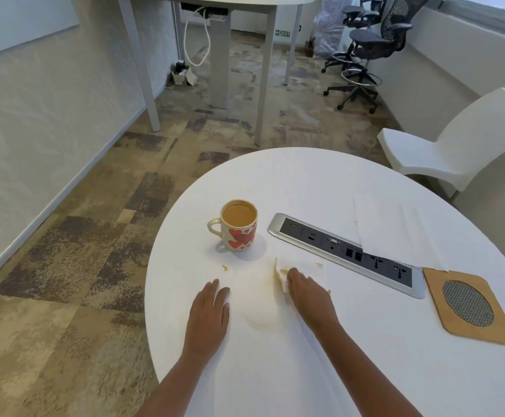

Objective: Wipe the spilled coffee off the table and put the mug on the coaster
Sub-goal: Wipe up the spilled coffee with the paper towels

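A: We log the spill first. A pale brown coffee smear [261, 322] lies on the white round table [350, 371], faint and curved, between the two hands near the front edge. One small darker drop [224, 268] sits apart, just in front of the mug.

B: We agree. The tissue [282, 273] is white, crumpled, and stained yellow-brown along its left edge. It sits at the far end of the smear.

A: Right hand [308, 291]: palm down on the tissue, fingers laid fairly flat over it and pressing, not pinching as far as we can see. The frame is slightly blurred there.

B: Left hand [210, 308]: flat on the bare table, fingers straight and together, holding nothing. It is left of the smear and not touching it.

A: The mug [239, 225] stands upright beyond the hands, cream with red hearts, handle to the left, nearly full of milky coffee. It is on the table, well apart from the coaster.

B: The coaster [471, 308] is at the right: tan, square with rounded corners, a grey mesh oval in the middle. It lies just beside the end of the grey socket panel [344, 254].

A: A white paper sheet [395, 230] overlaps the panel's far side. A white chair [455, 145] stands beyond the table
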A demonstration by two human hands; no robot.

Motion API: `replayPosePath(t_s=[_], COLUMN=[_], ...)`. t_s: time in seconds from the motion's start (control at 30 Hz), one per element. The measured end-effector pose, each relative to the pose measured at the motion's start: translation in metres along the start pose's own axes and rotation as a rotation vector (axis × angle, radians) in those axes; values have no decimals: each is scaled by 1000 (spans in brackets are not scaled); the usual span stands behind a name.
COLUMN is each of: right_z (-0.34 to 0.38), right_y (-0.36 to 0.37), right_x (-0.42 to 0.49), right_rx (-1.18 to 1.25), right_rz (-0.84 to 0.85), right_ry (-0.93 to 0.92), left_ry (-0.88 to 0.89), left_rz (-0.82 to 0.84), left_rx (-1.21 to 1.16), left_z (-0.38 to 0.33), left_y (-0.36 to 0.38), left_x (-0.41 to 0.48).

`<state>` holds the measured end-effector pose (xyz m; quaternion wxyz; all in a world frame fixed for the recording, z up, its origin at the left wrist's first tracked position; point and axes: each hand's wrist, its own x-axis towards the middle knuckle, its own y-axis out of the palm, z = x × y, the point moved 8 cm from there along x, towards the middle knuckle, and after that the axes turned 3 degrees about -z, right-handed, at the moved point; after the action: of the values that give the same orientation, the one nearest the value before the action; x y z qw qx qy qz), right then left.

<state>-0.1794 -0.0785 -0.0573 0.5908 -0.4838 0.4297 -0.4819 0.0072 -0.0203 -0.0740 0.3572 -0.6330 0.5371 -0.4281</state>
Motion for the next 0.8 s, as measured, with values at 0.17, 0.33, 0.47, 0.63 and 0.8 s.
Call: replayPosePath(t_s=[0.17, 0.33, 0.47, 0.63, 0.8], right_z=[-28, -39, -35, -37, -38], right_y=[7, 8, 19, 22, 16], right_x=[-14, -2, 14, 17, 20], right_rx=[488, 468, 353, 243, 120], right_rz=[-104, -49, 171, 324, 297], right_ry=[301, 386, 354, 290, 247], left_ry=[27, 27, 23, 24, 17], left_rz=[-54, -47, -26, -7, -3], left_rx=[-62, -66, -63, -60, -80], left_z=[9, 14, 16, 17, 17], left_y=[-1, 2, 6, 9, 9], left_x=[5, 8, 8, 9, 9])
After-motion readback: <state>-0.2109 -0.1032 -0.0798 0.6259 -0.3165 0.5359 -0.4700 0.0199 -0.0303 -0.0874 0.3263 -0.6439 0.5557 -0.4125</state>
